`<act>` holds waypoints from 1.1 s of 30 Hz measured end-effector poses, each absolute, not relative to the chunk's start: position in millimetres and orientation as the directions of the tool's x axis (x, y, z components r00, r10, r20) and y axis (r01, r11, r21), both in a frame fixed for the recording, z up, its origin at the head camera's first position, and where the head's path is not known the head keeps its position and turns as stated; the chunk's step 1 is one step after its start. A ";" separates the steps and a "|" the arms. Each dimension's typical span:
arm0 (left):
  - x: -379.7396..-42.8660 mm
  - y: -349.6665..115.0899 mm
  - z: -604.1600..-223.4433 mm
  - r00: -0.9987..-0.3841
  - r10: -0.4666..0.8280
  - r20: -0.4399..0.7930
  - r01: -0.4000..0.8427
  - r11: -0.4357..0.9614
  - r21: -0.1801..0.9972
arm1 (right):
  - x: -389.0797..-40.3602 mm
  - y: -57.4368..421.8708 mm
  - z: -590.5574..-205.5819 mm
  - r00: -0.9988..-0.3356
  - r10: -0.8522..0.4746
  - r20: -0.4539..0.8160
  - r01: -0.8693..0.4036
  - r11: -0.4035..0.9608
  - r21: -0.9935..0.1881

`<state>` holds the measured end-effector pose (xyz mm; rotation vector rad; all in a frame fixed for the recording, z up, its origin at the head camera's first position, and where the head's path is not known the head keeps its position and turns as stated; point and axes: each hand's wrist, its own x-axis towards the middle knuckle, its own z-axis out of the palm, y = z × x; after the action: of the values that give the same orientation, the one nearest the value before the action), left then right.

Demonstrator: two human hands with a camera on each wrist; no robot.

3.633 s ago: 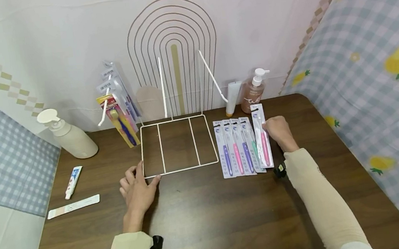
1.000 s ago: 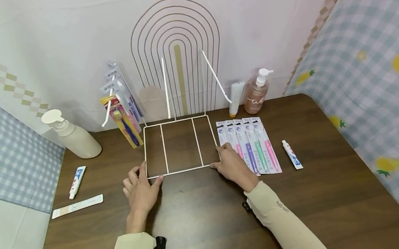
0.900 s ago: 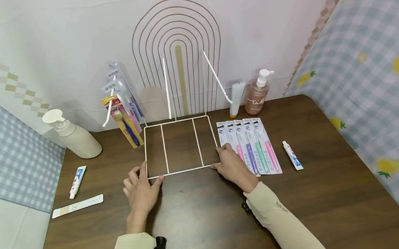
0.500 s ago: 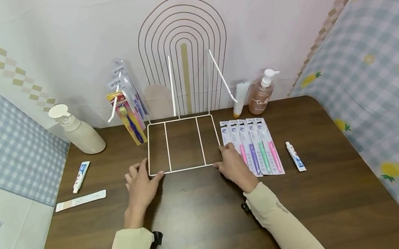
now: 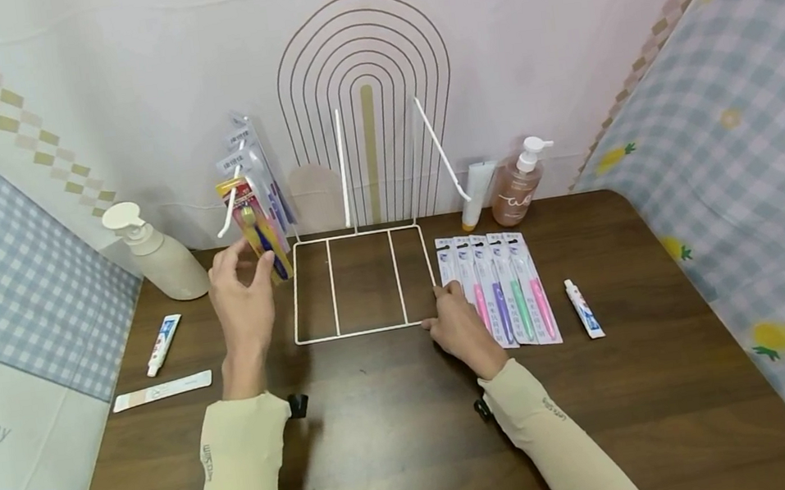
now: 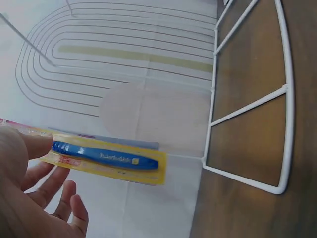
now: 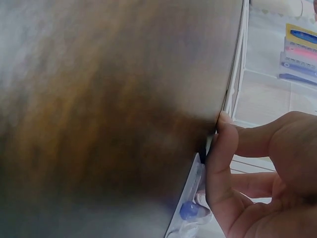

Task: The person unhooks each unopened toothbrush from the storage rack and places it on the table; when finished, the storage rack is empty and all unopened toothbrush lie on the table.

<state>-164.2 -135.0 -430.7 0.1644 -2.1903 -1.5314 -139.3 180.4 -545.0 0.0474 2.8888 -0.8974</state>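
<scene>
My left hand (image 5: pixel 245 310) pinches the front yellow-backed toothbrush pack (image 5: pixel 263 233), which has a blue-handled brush, between thumb and fingers. In the left wrist view the thumb lies over the pack (image 6: pixel 114 157) with fingers behind it. The pack hangs on the left prong of a white wire rack (image 5: pixel 359 333), in front of other toothbrush packs (image 5: pixel 242 161). At the rack's front right corner my right hand (image 5: pixel 464 326) grips the wire base with thumb and fingers. Beside and partly under that hand lies a row of several toothbrush packs (image 5: pixel 517 286).
A cream pump bottle (image 5: pixel 172 266), a small toothpaste tube (image 5: pixel 164 344) and a slim sachet (image 5: pixel 162 390) are on the left. At right are a white tube (image 5: pixel 478 194), an amber pump bottle (image 5: pixel 517 194) and another toothpaste tube (image 5: pixel 584 308). Two rack prongs (image 5: pixel 343 169) bear nothing.
Earlier the right hand set down a toothbrush pack at the row's right end, then took the rack's right corner. The left hand has left the rack's left corner and risen to the yellow pack.
</scene>
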 end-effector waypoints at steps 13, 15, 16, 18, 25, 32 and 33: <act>-168.9 -133.5 -411.8 -0.886 -0.370 0.279 0.190 0.258 0.947 | -138.5 179.2 -543.1 -0.991 0.003 -0.131 0.076 0.824 -0.561; -168.0 -132.3 -409.9 -0.893 -0.357 0.274 0.193 0.245 0.950 | -138.4 178.8 -542.8 -0.991 0.008 -0.130 0.081 0.822 -0.563; -167.4 -131.3 -409.0 -0.896 -0.352 0.271 0.193 0.241 0.951 | -138.4 178.6 -542.8 -0.992 0.008 -0.130 0.080 0.823 -0.563; -166.1 -129.1 -407.7 -0.900 -0.346 0.267 0.193 0.235 0.953 | -137.9 177.8 -542.3 -0.992 0.008 -0.130 0.080 0.823 -0.563; -162.9 -118.8 -408.4 -0.910 -0.313 0.271 0.187 0.274 0.943 | -135.0 175.6 -534.3 -0.990 0.023 -0.136 0.097 0.814 -0.573; -154.8 -108.1 -426.8 -0.940 -0.251 0.232 0.151 0.305 0.940 | -135.9 177.2 -536.9 -0.990 0.022 -0.139 0.100 0.805 -0.584; -153.1 -107.0 -430.1 -0.946 -0.238 0.222 0.140 0.316 0.938 | -136.6 177.6 -538.2 -0.991 0.021 -0.135 0.097 0.807 -0.582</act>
<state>-153.1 -107.0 -430.1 0.0878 -2.2679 -1.6669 -136.6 177.6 -538.2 0.0940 2.8694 -0.9344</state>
